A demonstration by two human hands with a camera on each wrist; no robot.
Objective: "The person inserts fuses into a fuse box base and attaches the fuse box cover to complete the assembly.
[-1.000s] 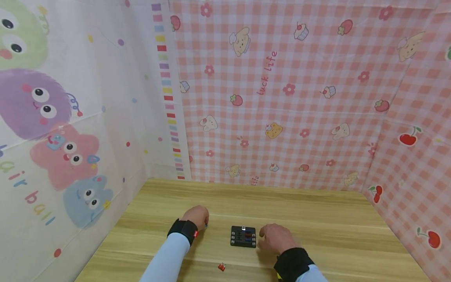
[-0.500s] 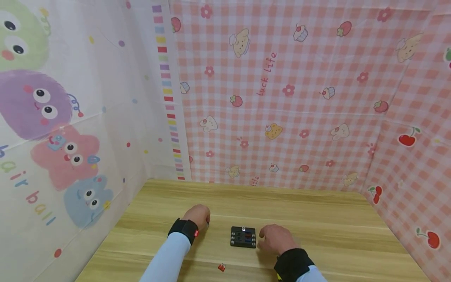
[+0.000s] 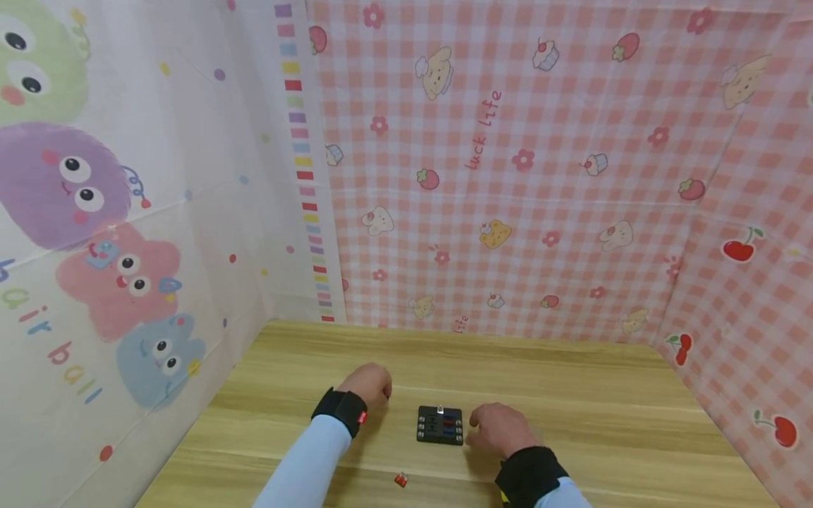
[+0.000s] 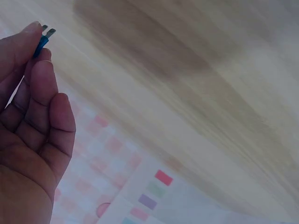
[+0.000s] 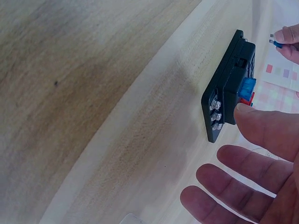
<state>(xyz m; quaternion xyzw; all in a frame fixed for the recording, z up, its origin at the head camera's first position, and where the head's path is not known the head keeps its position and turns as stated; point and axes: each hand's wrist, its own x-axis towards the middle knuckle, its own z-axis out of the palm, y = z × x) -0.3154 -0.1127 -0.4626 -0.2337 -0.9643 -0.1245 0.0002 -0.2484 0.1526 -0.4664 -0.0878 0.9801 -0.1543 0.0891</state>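
Observation:
My left hand (image 3: 368,384) pinches a blue blade fuse (image 4: 42,45) between thumb and fingertips, its two metal prongs sticking out past them. A black fuse box (image 3: 440,425) lies on the table between the hands, with blue and red fuses in its right-hand slots and metal screws along its sides. In the right wrist view a blue fuse (image 5: 247,87) and a red fuse (image 5: 251,99) stand up from the box. Beside the box's right edge is my right hand (image 3: 502,429), fingers spread and relaxed, thumb tip close to the seated fuses.
A loose red fuse (image 3: 401,480) lies on the wooden table (image 3: 571,381) nearer to me, in front of the box. Patterned cloth (image 3: 495,176) hangs at the back and on both sides of the table.
My left hand, with the blue blade fuse, has moved a little to the right and away from me, closer to the fuse box. The right hand stays in place.

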